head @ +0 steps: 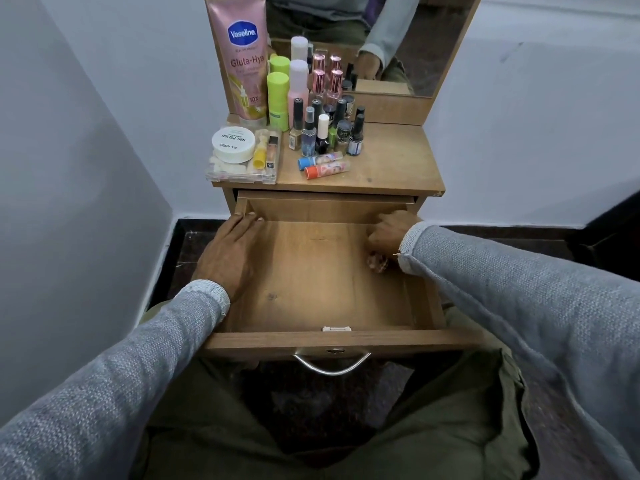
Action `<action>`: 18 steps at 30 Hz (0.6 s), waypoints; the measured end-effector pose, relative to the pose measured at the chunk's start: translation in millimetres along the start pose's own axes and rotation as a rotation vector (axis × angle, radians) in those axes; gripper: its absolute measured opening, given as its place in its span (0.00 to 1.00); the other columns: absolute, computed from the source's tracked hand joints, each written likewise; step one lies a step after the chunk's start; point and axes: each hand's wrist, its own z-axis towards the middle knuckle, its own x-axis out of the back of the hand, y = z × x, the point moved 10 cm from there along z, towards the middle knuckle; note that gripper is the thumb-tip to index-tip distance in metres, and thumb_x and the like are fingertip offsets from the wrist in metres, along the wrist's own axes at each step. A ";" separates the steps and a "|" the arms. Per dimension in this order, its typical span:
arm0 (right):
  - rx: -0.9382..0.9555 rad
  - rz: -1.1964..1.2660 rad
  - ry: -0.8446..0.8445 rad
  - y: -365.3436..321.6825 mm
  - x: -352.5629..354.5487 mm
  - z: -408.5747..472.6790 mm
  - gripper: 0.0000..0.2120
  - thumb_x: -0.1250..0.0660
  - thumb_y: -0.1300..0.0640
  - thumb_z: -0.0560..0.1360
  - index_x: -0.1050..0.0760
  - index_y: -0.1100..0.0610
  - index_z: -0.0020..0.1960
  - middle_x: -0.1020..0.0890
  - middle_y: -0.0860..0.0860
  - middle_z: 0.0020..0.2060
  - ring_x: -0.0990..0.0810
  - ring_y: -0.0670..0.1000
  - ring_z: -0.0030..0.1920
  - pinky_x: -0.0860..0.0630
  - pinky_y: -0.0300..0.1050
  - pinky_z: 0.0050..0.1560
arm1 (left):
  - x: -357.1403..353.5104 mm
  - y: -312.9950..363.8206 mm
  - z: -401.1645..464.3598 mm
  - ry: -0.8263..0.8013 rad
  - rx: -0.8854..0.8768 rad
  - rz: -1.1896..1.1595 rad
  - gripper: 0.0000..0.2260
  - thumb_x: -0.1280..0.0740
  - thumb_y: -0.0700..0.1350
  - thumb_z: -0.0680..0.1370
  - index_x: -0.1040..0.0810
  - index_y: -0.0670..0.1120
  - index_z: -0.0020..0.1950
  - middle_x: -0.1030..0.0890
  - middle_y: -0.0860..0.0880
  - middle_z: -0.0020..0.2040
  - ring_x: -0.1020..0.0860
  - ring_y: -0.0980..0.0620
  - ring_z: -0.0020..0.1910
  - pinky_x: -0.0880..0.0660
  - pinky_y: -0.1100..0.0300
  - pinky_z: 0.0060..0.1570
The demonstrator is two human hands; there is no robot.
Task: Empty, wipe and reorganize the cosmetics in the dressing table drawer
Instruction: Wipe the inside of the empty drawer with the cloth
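Note:
The wooden drawer (311,341) is pulled out over my lap, and its bare floor shows. My left hand (228,251) lies along the drawer's left wall with straight fingers reaching the far left corner. My right hand (389,232) is in the far right corner with its fingers curled. A small blurred pinkish thing (377,262) shows under its heel and looks held. The cosmetics stand on the tabletop (391,161): a pink Vaseline tube (240,57), green sticks (278,98), several nail polish bottles (325,129), two lip balms (323,164) and a clear box (242,161) with a white jar.
A mirror (398,46) rises behind the tabletop. White walls close in on the left and right, above dark flooring. The drawer's metal handle (331,365) hangs over my knees. The right half of the tabletop is bare wood.

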 end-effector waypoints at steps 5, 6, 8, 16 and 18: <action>-0.015 0.030 -0.136 -24.5 -22.0 -19.1 0.18 0.39 0.53 0.80 0.29 0.57 0.68 0.26 0.57 0.64 0.28 0.59 0.64 0.26 0.54 0.62 | -2.0 1.0 -0.3 -0.005 -0.013 0.029 0.32 0.42 0.24 0.71 0.33 0.41 0.74 0.35 0.45 0.75 0.42 0.44 0.76 0.39 0.47 0.71; -0.006 0.002 -0.173 -34.1 -26.1 -21.8 0.18 0.39 0.52 0.80 0.29 0.56 0.68 0.26 0.57 0.63 0.27 0.59 0.63 0.26 0.55 0.61 | -2.3 -0.1 -0.4 0.003 -0.019 0.019 0.31 0.42 0.24 0.71 0.33 0.41 0.73 0.34 0.45 0.75 0.42 0.44 0.76 0.38 0.47 0.71; 0.023 -0.001 -0.237 -50.9 -30.3 -26.7 0.18 0.37 0.52 0.79 0.27 0.58 0.66 0.23 0.58 0.61 0.24 0.60 0.61 0.25 0.55 0.60 | -4.2 -1.1 -0.8 -0.007 -0.020 0.017 0.31 0.41 0.25 0.71 0.32 0.41 0.73 0.34 0.45 0.75 0.41 0.44 0.76 0.39 0.48 0.71; 0.022 -0.008 -0.181 -58.7 -28.9 -35.1 0.15 0.38 0.54 0.79 0.25 0.61 0.63 0.22 0.58 0.57 0.22 0.60 0.58 0.24 0.55 0.58 | 2.7 -2.4 -4.9 0.060 -0.010 -0.033 0.30 0.40 0.24 0.73 0.36 0.39 0.74 0.37 0.40 0.76 0.39 0.39 0.74 0.39 0.45 0.72; -0.052 -0.037 -0.084 -40.6 -19.3 -27.6 0.14 0.39 0.53 0.80 0.24 0.57 0.62 0.23 0.56 0.57 0.25 0.57 0.59 0.27 0.52 0.60 | 0.9 -9.5 -3.7 0.053 0.048 -0.043 0.31 0.41 0.25 0.74 0.39 0.40 0.76 0.40 0.42 0.77 0.41 0.40 0.75 0.40 0.45 0.73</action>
